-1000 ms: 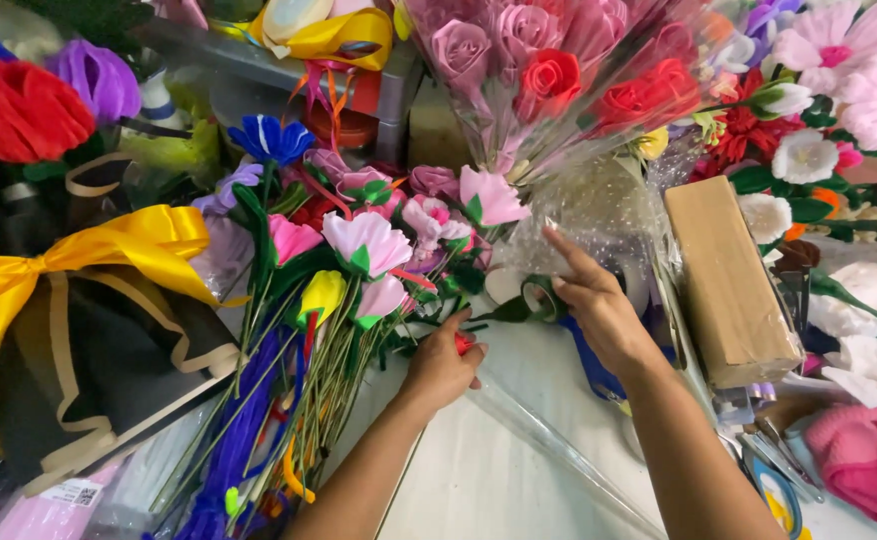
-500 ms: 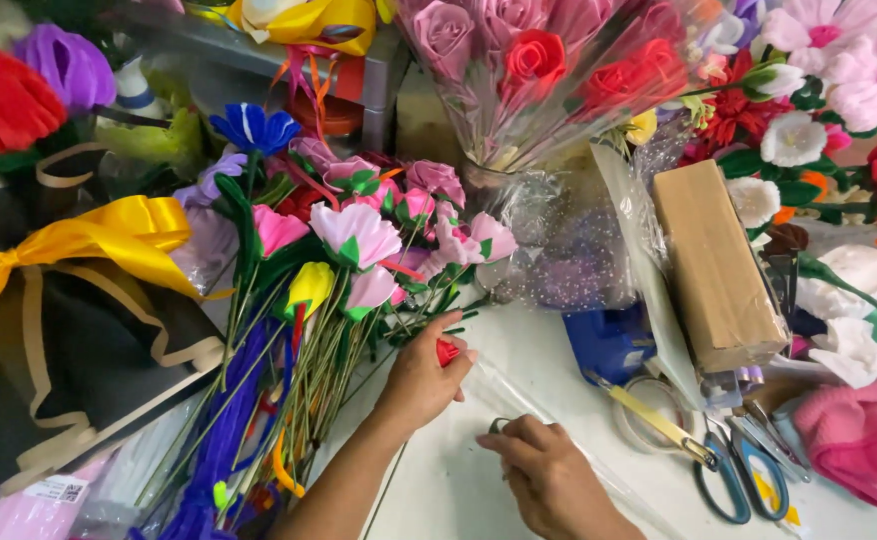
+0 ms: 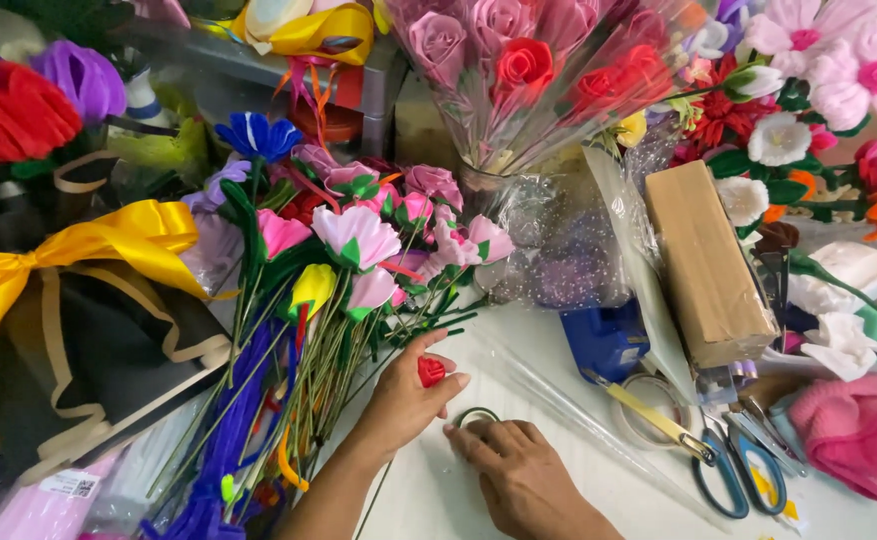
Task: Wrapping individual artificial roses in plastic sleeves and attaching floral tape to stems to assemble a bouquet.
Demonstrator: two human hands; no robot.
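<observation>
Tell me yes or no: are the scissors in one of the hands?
No, the scissors lie on the table, apart from both hands.

left hand (image 3: 404,400): bare, no ring | right hand (image 3: 519,475): bare | forearms: sleeveless

A small red fabric flower bud (image 3: 431,371) is seen against a white tabletop (image 3: 599,470) — beside it, a wide yellow satin ribbon bow (image 3: 89,250), blue-handled metal scissors (image 3: 724,470) and a plain brown cardboard box (image 3: 707,265).
</observation>
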